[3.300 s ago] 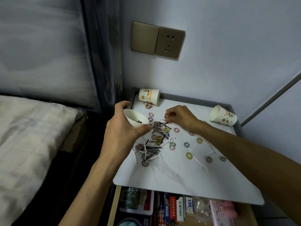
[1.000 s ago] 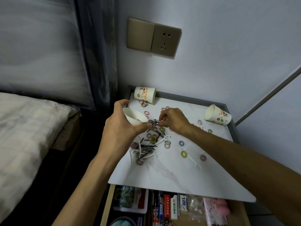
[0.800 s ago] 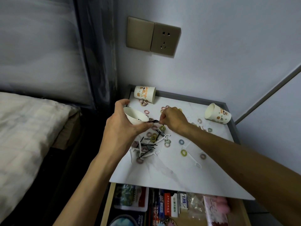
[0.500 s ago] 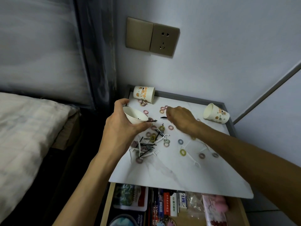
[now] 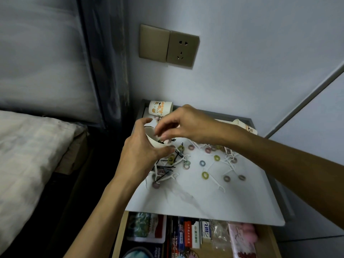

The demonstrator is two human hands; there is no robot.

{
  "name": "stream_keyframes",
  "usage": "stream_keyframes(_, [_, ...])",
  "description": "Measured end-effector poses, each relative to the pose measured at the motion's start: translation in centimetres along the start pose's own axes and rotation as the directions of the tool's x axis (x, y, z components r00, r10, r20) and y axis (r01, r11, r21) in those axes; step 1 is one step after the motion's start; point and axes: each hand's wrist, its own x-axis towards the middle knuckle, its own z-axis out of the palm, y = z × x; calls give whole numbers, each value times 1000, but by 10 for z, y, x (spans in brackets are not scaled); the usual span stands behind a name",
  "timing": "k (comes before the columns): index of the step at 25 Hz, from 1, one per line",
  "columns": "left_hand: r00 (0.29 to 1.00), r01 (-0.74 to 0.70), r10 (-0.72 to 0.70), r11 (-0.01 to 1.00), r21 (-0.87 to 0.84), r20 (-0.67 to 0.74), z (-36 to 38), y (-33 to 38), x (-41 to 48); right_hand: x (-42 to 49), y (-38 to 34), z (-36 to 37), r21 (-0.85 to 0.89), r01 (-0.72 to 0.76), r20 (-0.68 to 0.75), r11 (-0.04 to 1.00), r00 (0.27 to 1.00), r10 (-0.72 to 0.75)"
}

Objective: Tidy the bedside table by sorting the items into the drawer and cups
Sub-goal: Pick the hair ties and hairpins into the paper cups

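My left hand (image 5: pixel 141 153) grips a white paper cup (image 5: pixel 155 141) tilted over the left part of the white bedside tabletop (image 5: pixel 204 203). Black hairpins lie inside the cup. My right hand (image 5: pixel 184 123) hovers over the cup's mouth with its fingertips loosely apart; I see nothing pinched between them. Below the cup lies a heap of black hairpins (image 5: pixel 165 165) mixed with white floss picks (image 5: pixel 216 182). Coloured hair rings (image 5: pixel 205 175) are scattered across the top. The drawer (image 5: pixel 186 237) under the tabletop stands open.
A printed cup (image 5: pixel 161 108) lies on its side at the back left; another cup (image 5: pixel 246 126) lies at the back right, partly behind my right forearm. The drawer holds packets and boxes. A bed (image 5: pixel 28 155) is at the left, a wall socket (image 5: pixel 168 46) above.
My right hand carried a black hairpin from the table over to the cup's mouth. The left hand kept the cup in about the same place.
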Motion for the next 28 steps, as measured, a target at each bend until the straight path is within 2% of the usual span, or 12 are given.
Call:
stream_keyframes(2, [1000,-1,0,1000,-16,-17,-2,0,1,2,18,1,54,-79,-164,995,983,87])
stream_keyframes(3, [1000,1,-2,1000,-28,-24,-4,0,1,2,35,2,30,-190,-224,981,955,192])
stream_keyframes(5, [999,2,-3,999,-38,-38,-8,0,1,1,73,16,-113,-492,-244,863,856,455])
stream_keyframes(7, [998,-8,7,1000,-27,-61,-12,-2,1,1,102,38,-189,-680,-248,708,731,636])
stream_keyframes(8, [998,-12,11,1000,-27,-68,-14,-2,0,3,109,48,-190,-719,-265,668,693,671])
stream_keyframes(10, [998,-13,10,999,-37,-67,-14,-2,0,9,110,57,-183,-745,-320,642,663,677])
stream_keyframes(13, [998,-19,17,999,-32,-67,-14,-3,1,19,101,59,-277,-724,-342,631,688,640])
stream_keyframes(18, [996,-20,17,999,-37,-83,-15,-1,1,17,87,67,-636,-523,-222,567,828,514])
stream_keyframes(20, [996,-22,18,999,-44,-89,-16,-1,0,14,85,68,-686,-471,-184,554,849,495])
stream_keyframes(23, [994,-10,4,999,-51,-105,-20,-3,0,11,93,66,-653,-482,-162,584,843,513])
stream_keyframes(25, [993,-4,-2,999,-53,-118,-25,-3,0,11,101,62,-628,-439,-194,643,888,417])
stream_keyframes(28, [990,0,-7,999,-50,-144,-33,-5,2,20,109,57,-639,-234,-186,732,971,148])
